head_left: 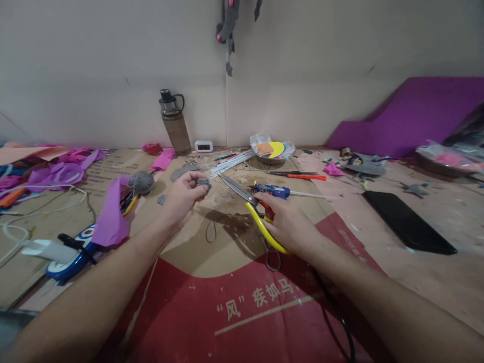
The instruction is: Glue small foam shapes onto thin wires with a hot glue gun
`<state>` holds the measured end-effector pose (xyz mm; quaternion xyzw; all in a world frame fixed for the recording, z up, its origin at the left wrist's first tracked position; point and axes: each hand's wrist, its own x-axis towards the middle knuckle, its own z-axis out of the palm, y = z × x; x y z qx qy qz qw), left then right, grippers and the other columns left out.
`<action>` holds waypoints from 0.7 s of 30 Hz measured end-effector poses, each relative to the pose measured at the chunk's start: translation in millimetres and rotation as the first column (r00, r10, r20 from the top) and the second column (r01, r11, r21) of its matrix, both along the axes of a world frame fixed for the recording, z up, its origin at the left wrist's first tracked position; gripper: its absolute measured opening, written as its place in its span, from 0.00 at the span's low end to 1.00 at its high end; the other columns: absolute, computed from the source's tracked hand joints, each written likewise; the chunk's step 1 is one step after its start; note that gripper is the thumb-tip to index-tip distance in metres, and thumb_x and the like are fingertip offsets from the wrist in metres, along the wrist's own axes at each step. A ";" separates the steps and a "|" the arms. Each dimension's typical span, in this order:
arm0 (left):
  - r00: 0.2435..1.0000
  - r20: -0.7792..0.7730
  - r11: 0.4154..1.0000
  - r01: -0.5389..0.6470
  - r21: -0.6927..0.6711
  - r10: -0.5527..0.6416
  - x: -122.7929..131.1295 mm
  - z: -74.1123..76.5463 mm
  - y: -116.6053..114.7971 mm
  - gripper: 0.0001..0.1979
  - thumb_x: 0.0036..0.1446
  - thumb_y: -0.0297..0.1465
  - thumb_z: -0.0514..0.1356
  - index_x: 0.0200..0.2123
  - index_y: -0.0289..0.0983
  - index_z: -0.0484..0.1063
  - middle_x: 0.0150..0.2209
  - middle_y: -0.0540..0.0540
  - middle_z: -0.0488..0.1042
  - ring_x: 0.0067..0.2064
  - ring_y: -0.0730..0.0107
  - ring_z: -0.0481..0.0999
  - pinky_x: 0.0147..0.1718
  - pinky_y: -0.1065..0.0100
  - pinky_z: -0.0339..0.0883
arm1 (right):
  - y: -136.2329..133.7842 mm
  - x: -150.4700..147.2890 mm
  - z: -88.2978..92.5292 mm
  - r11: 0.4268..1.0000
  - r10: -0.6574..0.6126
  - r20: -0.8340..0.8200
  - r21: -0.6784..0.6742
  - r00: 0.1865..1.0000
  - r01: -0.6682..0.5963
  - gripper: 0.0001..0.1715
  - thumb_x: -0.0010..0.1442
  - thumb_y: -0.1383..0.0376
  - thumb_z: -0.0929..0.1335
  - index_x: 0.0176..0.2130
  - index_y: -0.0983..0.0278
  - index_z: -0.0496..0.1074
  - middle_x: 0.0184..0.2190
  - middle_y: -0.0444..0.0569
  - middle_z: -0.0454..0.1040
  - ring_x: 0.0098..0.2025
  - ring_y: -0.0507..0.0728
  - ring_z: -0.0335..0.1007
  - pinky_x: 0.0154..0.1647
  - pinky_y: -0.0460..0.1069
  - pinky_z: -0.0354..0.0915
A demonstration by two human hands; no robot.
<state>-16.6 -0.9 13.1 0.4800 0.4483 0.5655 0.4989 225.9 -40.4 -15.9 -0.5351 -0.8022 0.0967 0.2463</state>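
My left hand [185,195] pinches a small grey fuzzy piece [204,184] between thumb and fingertips, above the cardboard. Its exact kind is too small to make out. My right hand [282,219] is wrapped round the yellow handles of a pair of scissors [238,188]. The blades point away and to the left, with their tip close to the grey piece but apart from it. Just beyond my right hand lies a blue glue gun [273,190], partly hidden by the fingers. A ball of grey yarn [141,182] rests left of my left hand.
A water bottle [176,128] and a small white digital clock [203,146] stand by the wall. An orange utility knife [302,175] lies near a bowl [273,159]. A black phone [408,221] is at right. Purple felt scraps [111,214] and white cable [45,187] cover the left.
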 end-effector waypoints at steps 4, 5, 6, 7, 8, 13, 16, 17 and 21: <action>0.998 0.053 1.000 0.026 -0.010 -0.025 -0.3 0.6 0.1 0.14 0.39 0.24 0.69 0.32 0.36 0.72 0.24 0.53 0.70 0.24 0.79 0.67 0.22 0.75 0.55 | -0.9 -0.5 -3.7 0.999 0.023 -0.009 0.030 1.000 -0.023 0.26 0.59 0.64 0.65 0.56 0.63 0.70 0.48 0.55 0.78 0.44 0.62 0.76 0.45 0.55 0.70; 0.998 0.054 0.999 0.036 -0.010 -0.036 -0.6 0.4 0.2 0.14 0.39 0.25 0.69 0.33 0.35 0.73 0.25 0.53 0.71 0.25 0.79 0.67 0.23 0.75 0.56 | -0.9 -0.6 -4.2 0.999 0.026 -0.007 0.037 1.000 -0.026 0.26 0.59 0.64 0.66 0.56 0.63 0.70 0.48 0.55 0.78 0.43 0.61 0.76 0.45 0.54 0.70; 0.998 0.053 0.999 0.047 -0.013 -0.046 -0.9 0.0 0.5 0.14 0.40 0.25 0.70 0.34 0.36 0.74 0.26 0.52 0.72 0.26 0.79 0.68 0.24 0.75 0.57 | -0.7 -0.7 -4.5 0.999 0.026 -0.003 0.045 1.000 -0.026 0.26 0.59 0.64 0.66 0.57 0.63 0.69 0.48 0.55 0.78 0.43 0.61 0.76 0.45 0.54 0.70; 0.997 0.052 0.998 0.058 -0.019 -0.057 -1.3 -0.4 0.8 0.15 0.41 0.26 0.70 0.35 0.36 0.75 0.28 0.52 0.73 0.27 0.79 0.69 0.25 0.75 0.58 | -0.5 -0.8 -4.6 0.998 0.023 0.003 0.053 1.000 -0.023 0.26 0.59 0.64 0.66 0.57 0.63 0.69 0.49 0.55 0.78 0.43 0.61 0.76 0.45 0.54 0.70; 0.997 0.050 0.997 0.067 -0.028 -0.066 -1.7 -0.9 1.2 0.15 0.42 0.27 0.70 0.37 0.36 0.76 0.29 0.51 0.73 0.28 0.78 0.70 0.26 0.75 0.59 | -0.3 -0.9 -4.6 0.998 0.016 0.013 0.059 1.000 -0.017 0.26 0.59 0.64 0.66 0.57 0.63 0.69 0.49 0.55 0.78 0.44 0.61 0.76 0.45 0.54 0.69; 0.998 0.012 0.998 0.057 -0.035 -0.057 -1.7 0.1 1.3 0.15 0.41 0.29 0.71 0.35 0.35 0.77 0.29 0.50 0.73 0.28 0.79 0.68 0.26 0.75 0.58 | -0.2 -1.1 -3.6 0.995 -0.024 0.085 0.102 0.996 0.015 0.24 0.60 0.63 0.66 0.56 0.61 0.70 0.48 0.54 0.78 0.42 0.61 0.76 0.42 0.52 0.68; 0.999 0.006 0.998 0.053 -0.023 -0.053 0.0 2.9 -0.3 0.12 0.40 0.29 0.72 0.31 0.34 0.76 0.28 0.50 0.72 0.26 0.79 0.66 0.25 0.74 0.57 | -1.4 -0.6 -2.0 0.991 -0.039 0.148 0.133 0.988 0.020 0.22 0.62 0.61 0.65 0.56 0.60 0.69 0.48 0.53 0.77 0.42 0.61 0.76 0.41 0.51 0.67; 0.998 0.000 0.998 0.059 -0.020 -0.059 0.7 3.7 -1.0 0.12 0.40 0.29 0.71 0.30 0.34 0.76 0.28 0.50 0.73 0.26 0.79 0.66 0.25 0.73 0.57 | -1.8 -0.3 -1.2 0.990 -0.047 0.173 0.141 0.984 0.023 0.22 0.63 0.60 0.65 0.56 0.59 0.69 0.48 0.54 0.77 0.42 0.61 0.76 0.40 0.51 0.66; 0.996 -0.066 0.998 0.063 -0.015 -0.064 2.2 4.9 -2.6 0.10 0.40 0.29 0.71 0.30 0.35 0.78 0.27 0.50 0.73 0.26 0.78 0.65 0.26 0.72 0.56 | -3.2 0.3 2.8 0.985 -0.072 0.243 0.168 0.967 0.031 0.22 0.62 0.61 0.65 0.55 0.60 0.69 0.48 0.54 0.77 0.40 0.60 0.75 0.36 0.50 0.65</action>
